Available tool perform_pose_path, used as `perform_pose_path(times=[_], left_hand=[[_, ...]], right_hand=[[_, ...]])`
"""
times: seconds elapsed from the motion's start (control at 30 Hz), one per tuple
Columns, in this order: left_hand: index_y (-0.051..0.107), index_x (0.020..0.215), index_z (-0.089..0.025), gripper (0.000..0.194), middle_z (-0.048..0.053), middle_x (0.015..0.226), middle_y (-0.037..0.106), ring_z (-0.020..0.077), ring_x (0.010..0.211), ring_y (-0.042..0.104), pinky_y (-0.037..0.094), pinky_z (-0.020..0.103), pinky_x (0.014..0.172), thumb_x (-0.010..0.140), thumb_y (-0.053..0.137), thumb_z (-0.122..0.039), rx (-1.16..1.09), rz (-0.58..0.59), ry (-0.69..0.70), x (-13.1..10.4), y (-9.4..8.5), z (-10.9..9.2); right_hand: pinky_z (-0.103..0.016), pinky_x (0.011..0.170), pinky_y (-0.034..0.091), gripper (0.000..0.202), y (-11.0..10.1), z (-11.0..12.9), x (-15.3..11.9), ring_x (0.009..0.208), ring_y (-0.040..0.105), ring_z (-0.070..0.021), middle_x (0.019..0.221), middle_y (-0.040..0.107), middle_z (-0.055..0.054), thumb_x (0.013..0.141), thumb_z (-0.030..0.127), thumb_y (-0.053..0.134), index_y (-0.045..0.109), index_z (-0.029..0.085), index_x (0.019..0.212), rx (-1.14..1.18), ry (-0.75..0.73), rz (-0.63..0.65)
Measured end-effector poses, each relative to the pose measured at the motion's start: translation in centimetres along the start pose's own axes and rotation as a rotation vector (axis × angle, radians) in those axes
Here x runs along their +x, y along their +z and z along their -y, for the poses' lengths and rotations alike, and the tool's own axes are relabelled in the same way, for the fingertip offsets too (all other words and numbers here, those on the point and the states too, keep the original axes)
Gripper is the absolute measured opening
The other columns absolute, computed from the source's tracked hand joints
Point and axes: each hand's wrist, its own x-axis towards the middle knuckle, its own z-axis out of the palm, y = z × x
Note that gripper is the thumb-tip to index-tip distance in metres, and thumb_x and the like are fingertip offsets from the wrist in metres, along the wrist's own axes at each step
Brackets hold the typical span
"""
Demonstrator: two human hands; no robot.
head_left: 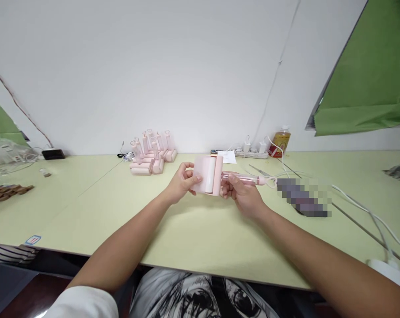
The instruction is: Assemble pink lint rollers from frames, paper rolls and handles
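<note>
A pink lint roller (217, 176) is held up over the table in front of me, its head upright and its clear pink handle lying to the right. The handle is wrapped by the fingers of my right hand (244, 194), and a heart-shaped loop (272, 181) sticks out past it. My left hand (183, 182) pinches a pale translucent flap (200, 168) at the left side of the head, thumb in front and fingers behind. Between the flap and the pink casing shows the white roll (210, 176). I cannot tell whether the flap is a cover or a sheet.
Several similar pink rollers (152, 154) stand grouped by the wall, left of centre. Behind my hands are a white paper (226, 157), a power strip (251, 154) and a bottle (280, 141). A pixelated dark object (302, 198) and white cables (362, 203) lie at right.
</note>
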Motion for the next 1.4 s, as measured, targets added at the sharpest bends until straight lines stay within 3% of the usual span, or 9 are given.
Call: perform_pose_path(times=[0.13, 0.27, 0.4, 0.6, 0.73, 0.83, 1.0, 1.17, 1.4], left_hand=[[0.043, 0.108, -0.021, 0.054, 0.002, 0.091, 0.061, 0.0148, 0.072, 0.061, 0.049, 0.025, 0.056, 0.070, 0.070, -0.045, 0.234, -0.094, 0.047, 0.7, -3.2, -0.4], [0.054, 0.108, -0.020, 0.046, 0.006, 0.111, 0.061, 0.0214, 0.096, 0.059, 0.048, 0.038, 0.086, 0.069, 0.071, -0.037, 0.792, -0.277, 0.066, 1.4, -6.9, 0.3], [0.060, 0.105, -0.019, 0.034, 0.007, 0.115, 0.061, 0.0259, 0.110, 0.054, 0.039, 0.042, 0.099, 0.073, 0.065, -0.027, 1.092, -0.151, 0.023, 1.5, -8.5, 1.8], [0.060, 0.111, -0.019, 0.038, 0.007, 0.121, 0.059, 0.0248, 0.110, 0.056, 0.042, 0.039, 0.098, 0.074, 0.055, -0.014, 1.139, -0.017, -0.019, 1.8, -9.1, 3.1], [0.061, 0.108, -0.016, 0.031, 0.012, 0.124, 0.057, 0.0295, 0.118, 0.050, 0.038, 0.046, 0.101, 0.079, 0.052, -0.015, 1.168, -0.148, 0.051, 1.7, -7.6, 2.4], [0.055, 0.115, -0.015, 0.034, 0.011, 0.114, 0.060, 0.0245, 0.106, 0.056, 0.045, 0.040, 0.091, 0.088, 0.049, -0.036, 0.848, -0.223, 0.176, 1.1, -4.0, 1.6], [0.047, 0.120, -0.016, 0.053, 0.005, 0.092, 0.061, 0.0154, 0.074, 0.058, 0.046, 0.025, 0.061, 0.086, 0.050, -0.057, 0.246, -0.025, 0.068, -0.5, 1.2, 0.5], [0.055, 0.106, -0.015, 0.052, 0.002, 0.083, 0.059, 0.0115, 0.062, 0.051, 0.035, 0.020, 0.049, 0.074, 0.065, -0.054, 0.229, 0.171, -0.058, -1.0, 0.2, -1.2], [0.064, 0.105, -0.017, 0.042, 0.002, 0.091, 0.063, 0.0156, 0.078, 0.057, 0.041, 0.022, 0.062, 0.070, 0.072, -0.040, 0.437, 0.546, -0.151, -0.9, -0.8, -1.4]], right_hand=[[-0.024, 0.048, 0.044, 0.037, -0.4, 0.5, 0.4, 0.054, 0.053, -0.0114, 0.064, 0.058, 0.000, 0.073, 0.053, 0.070, 0.064, 0.016, 0.077, 0.055, -0.013, -0.052], [-0.022, 0.044, 0.040, 0.036, -0.7, 0.4, 0.7, 0.051, 0.048, -0.0093, 0.060, 0.054, 0.002, 0.071, 0.050, 0.073, 0.065, 0.016, 0.078, 0.013, 0.062, -0.100], [-0.022, 0.045, 0.040, 0.036, -0.6, -0.2, 0.6, 0.051, 0.048, -0.0096, 0.060, 0.055, 0.001, 0.072, 0.049, 0.071, 0.065, 0.015, 0.078, -0.062, 0.113, -0.081], [-0.021, 0.045, 0.040, 0.035, -0.5, -0.4, 0.5, 0.051, 0.048, -0.0094, 0.058, 0.054, 0.002, 0.074, 0.048, 0.069, 0.066, 0.014, 0.077, -0.095, 0.118, -0.055], [-0.022, 0.044, 0.040, 0.035, -0.5, -0.3, 0.5, 0.050, 0.049, -0.0097, 0.058, 0.055, 0.002, 0.074, 0.048, 0.070, 0.066, 0.014, 0.081, -0.069, 0.106, -0.057], [-0.024, 0.047, 0.046, 0.036, -0.4, -0.2, 0.3, 0.053, 0.054, -0.0117, 0.062, 0.060, 0.001, 0.074, 0.047, 0.071, 0.066, 0.016, 0.091, -0.005, 0.066, 0.000], [-0.039, 0.075, 0.055, 0.050, 0.0, 0.0, -0.7, 0.087, 0.067, -0.0216, 0.101, 0.069, -0.006, 0.069, 0.034, 0.080, 0.060, 0.024, 0.114, 0.064, 0.079, 0.287], [-0.037, 0.071, 0.055, 0.033, 0.0, 0.0, -0.6, 0.078, 0.067, -0.0196, 0.095, 0.069, -0.006, 0.077, 0.044, 0.071, 0.061, 0.022, 0.100, 0.082, 0.205, 0.307], [-0.023, 0.049, 0.045, 0.033, -0.3, -0.4, -0.1, 0.056, 0.052, -0.0095, 0.072, 0.054, 0.004, 0.071, 0.042, 0.076, 0.056, 0.020, 0.087, -0.138, 0.118, 0.279]])
